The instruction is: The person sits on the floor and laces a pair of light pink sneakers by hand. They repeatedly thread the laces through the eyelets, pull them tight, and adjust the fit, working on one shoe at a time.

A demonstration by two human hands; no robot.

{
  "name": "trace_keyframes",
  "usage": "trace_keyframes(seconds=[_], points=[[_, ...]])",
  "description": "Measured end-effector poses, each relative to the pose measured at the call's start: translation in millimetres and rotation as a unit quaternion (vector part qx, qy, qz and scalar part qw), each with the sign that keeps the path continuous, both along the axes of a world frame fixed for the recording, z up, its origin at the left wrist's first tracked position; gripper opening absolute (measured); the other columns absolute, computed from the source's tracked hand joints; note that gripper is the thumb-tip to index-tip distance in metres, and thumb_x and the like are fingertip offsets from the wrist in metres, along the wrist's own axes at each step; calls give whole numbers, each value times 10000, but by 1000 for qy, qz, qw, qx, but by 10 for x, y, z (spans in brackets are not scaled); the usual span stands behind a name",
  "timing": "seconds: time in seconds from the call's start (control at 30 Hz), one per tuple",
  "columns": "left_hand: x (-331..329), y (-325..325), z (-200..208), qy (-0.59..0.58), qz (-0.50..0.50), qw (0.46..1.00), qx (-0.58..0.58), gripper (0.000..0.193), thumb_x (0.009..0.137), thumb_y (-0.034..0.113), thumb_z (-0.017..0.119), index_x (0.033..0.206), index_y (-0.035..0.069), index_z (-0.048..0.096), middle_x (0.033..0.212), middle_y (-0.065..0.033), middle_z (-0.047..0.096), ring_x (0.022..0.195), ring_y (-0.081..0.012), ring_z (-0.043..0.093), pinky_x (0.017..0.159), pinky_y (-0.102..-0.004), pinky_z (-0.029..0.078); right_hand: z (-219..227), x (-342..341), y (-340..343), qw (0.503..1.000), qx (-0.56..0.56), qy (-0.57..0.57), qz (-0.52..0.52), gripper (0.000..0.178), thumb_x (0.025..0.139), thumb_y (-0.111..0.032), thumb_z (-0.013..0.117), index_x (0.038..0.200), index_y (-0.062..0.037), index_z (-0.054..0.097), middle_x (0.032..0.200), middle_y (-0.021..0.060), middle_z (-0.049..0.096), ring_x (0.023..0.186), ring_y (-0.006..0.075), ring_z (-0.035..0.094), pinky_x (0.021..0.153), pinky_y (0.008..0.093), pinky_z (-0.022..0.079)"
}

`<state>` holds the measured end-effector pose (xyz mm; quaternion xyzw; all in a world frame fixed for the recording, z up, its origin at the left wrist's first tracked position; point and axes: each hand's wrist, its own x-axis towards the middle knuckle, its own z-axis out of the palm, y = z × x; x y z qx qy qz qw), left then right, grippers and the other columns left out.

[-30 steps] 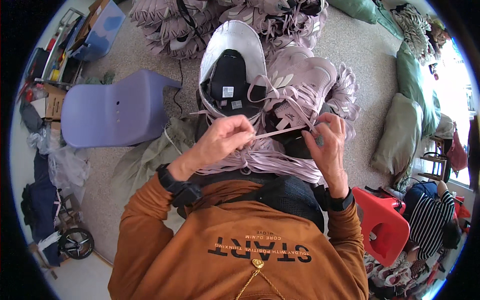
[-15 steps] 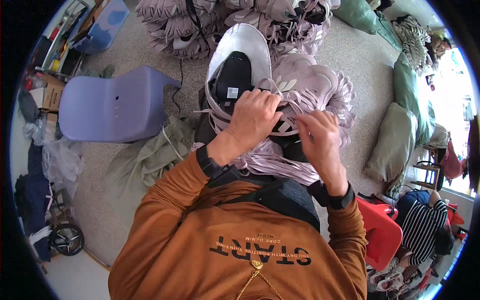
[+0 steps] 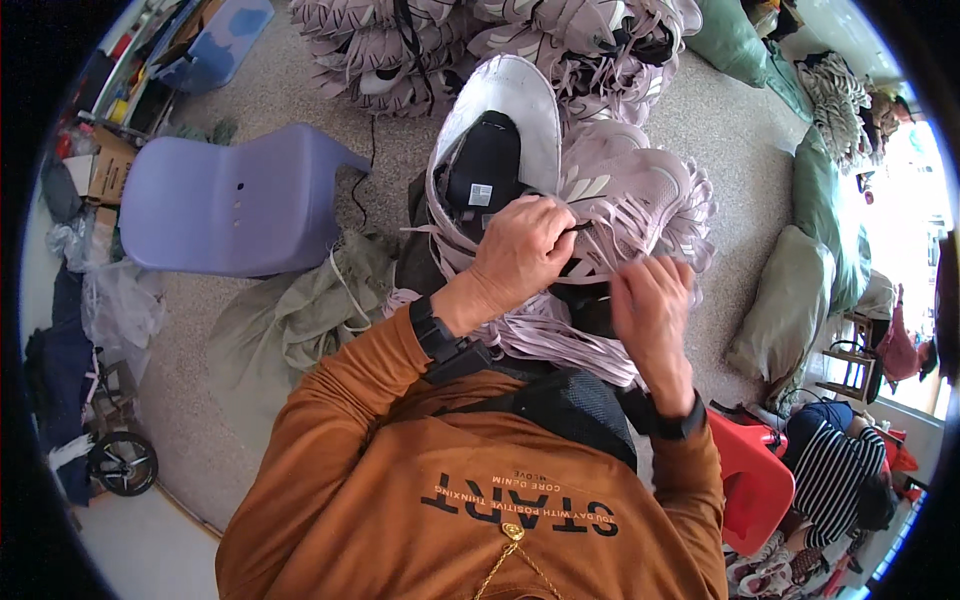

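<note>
A pale pink shoe upper (image 3: 441,207) with a white inner lining lies open in front of me, its black tongue (image 3: 485,165) folded up and carrying a small white label. My left hand (image 3: 522,243) is closed at the upper's lacing edge, with something small and dark at its fingertips. Just right of it, my right hand (image 3: 652,300) has its fingers curled in a pinch on a pale pink shoelace, partly hidden by the fingers. A bundle of loose pink laces (image 3: 560,330) lies below the hands, near my lap. More pink uppers (image 3: 625,180) are stacked close on the right.
Tied piles of pink uppers (image 3: 390,55) sit beyond the work. A purple plastic stool (image 3: 225,205) stands left beside a grey-green cloth (image 3: 300,310). Green sacks (image 3: 785,300) lie right. A red stool (image 3: 750,480) and another person in stripes (image 3: 840,470) are at lower right.
My right hand has come slightly toward me, away from the upper. The lace loop that stood above my left fingers no longer shows. The whole view has shifted a little.
</note>
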<state>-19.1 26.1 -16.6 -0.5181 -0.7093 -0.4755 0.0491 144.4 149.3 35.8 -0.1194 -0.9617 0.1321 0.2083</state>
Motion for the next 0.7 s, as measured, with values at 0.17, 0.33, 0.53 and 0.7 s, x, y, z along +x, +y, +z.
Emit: trace_keyframes(seconds=[0.17,0.33,0.53,0.7], points=[[3,-35,52,-25,0,1000,6,164,784,30,751,909,22,646,893,-123,666,820,-334,652,734,-404,528,-216,1123,401,984,-96,-93,-119,51,823,-16,678,803,-41,638,716,93,583,715,269,570,781,388,403],[-62,-4,107,-118,-5,992,-34,147,861,89,757,948,-15,698,893,-98,650,757,-232,645,662,-329,514,-448,1207,286,971,-201,-81,-100,32,835,-21,687,846,-18,657,758,101,628,711,258,592,753,378,430],[-4,92,139,-286,-31,956,-59,141,901,83,734,990,-26,721,858,-25,644,722,-78,580,651,-241,472,-374,767,160,970,-240,-33,-23,48,848,-16,693,881,-22,659,779,101,622,709,273,600,690,371,454],[-161,90,218,-622,-126,772,-26,93,945,59,690,989,-15,724,929,-31,698,721,-54,573,688,-204,481,-339,646,104,967,-253,-31,6,58,855,-20,686,900,-28,650,784,104,607,731,297,599,697,385,462]])
